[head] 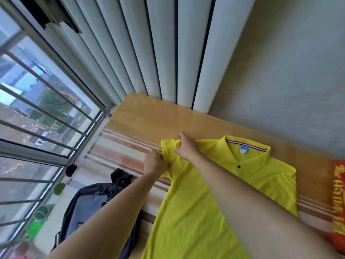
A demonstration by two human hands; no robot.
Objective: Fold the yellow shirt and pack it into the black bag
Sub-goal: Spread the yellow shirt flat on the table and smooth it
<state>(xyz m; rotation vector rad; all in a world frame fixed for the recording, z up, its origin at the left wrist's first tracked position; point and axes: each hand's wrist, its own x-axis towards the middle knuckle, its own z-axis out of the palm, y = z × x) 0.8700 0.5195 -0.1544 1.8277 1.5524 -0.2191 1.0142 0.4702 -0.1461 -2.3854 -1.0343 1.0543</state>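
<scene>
The yellow shirt (196, 202), a polo with a striped collar band, lies spread face up on the striped bed surface (119, 146). Its left sleeve points toward the window. My left hand (155, 162) pinches the lower edge of that sleeve. My right hand (186, 145) grips the sleeve's upper edge near the shoulder. The black bag (89, 208), with a grey front panel, lies to the left of the shirt, partly hidden by my left forearm.
A barred window (37, 118) runs along the left, with green round things on its sill. White ribbed panels (168, 53) and a grey wall stand behind the bed. A red cloth with yellow characters (338, 199) lies at the right edge.
</scene>
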